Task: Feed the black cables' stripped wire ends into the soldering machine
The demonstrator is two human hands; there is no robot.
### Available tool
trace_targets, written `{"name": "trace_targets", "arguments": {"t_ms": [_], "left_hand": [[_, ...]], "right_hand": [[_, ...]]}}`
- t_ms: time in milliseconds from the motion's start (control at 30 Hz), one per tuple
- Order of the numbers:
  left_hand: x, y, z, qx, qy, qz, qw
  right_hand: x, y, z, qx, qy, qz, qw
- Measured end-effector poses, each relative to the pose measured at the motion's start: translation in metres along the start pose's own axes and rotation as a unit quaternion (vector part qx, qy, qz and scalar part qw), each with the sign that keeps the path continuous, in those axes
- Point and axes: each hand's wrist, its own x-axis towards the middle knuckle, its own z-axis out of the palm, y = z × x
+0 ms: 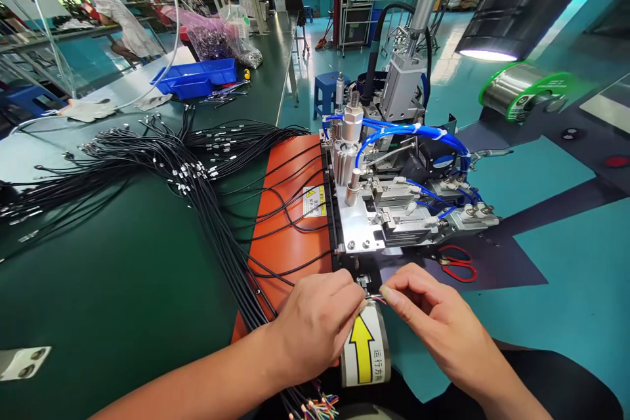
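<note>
In front of the machine (361, 216), my left hand (319, 318) is closed on a black cable whose body is mostly hidden by the fingers. Thin coloured wires (377, 298) stick out of it toward the right. My right hand (438, 318) pinches the tips of these wires between thumb and forefinger. Just under the hands sits a metal cover with a yellow arrow label (363, 348). A thick bundle of black cables (221, 236) runs beneath my left forearm, and its stripped coloured wire ends (317, 407) show at the bottom edge.
An orange panel (285, 203) with loose cables across it lies left of the machine. Red-handled scissors (457, 264) rest to the right. A solder spool (526, 92) and black lamp (506, 6) are above. Blue bins (197, 79) stand farther back, with people beyond.
</note>
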Motion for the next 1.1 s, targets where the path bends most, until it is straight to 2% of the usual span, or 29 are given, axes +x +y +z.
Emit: {"name": "trace_targets", "arguments": {"t_ms": [100,333,400,500,600,733,900,1100], "left_hand": [[0.0,0.0,0.0,0.002,-0.002,0.004,1.0],[-0.001,0.0,0.0,0.015,-0.003,0.024,1.0],[-0.002,0.0,0.0,-0.002,0.01,0.011,1.0],[-0.002,0.001,-0.002,-0.031,0.028,-0.002,0.999],[-0.001,0.002,-0.005,-0.047,0.034,-0.006,0.998],[0.001,0.003,-0.006,-0.066,0.029,-0.017,0.997],[0.004,0.004,-0.007,-0.081,0.016,-0.023,0.996],[0.003,0.004,-0.007,-0.078,0.015,-0.025,0.997]], "right_hand": [[0.002,-0.004,0.002,-0.04,0.006,-0.017,0.999],[0.01,-0.024,0.004,-0.124,-0.028,-0.118,0.985],[0.009,-0.026,0.003,-0.091,-0.008,-0.096,0.991],[0.002,-0.019,0.001,0.023,0.043,0.024,0.998],[-0.006,-0.005,0.003,0.164,0.019,0.125,0.978],[-0.01,0.003,0.011,0.266,-0.018,0.126,0.956],[-0.006,-0.002,0.016,0.293,-0.032,0.121,0.948],[-0.006,0.004,0.02,0.312,-0.039,0.134,0.94]]}}
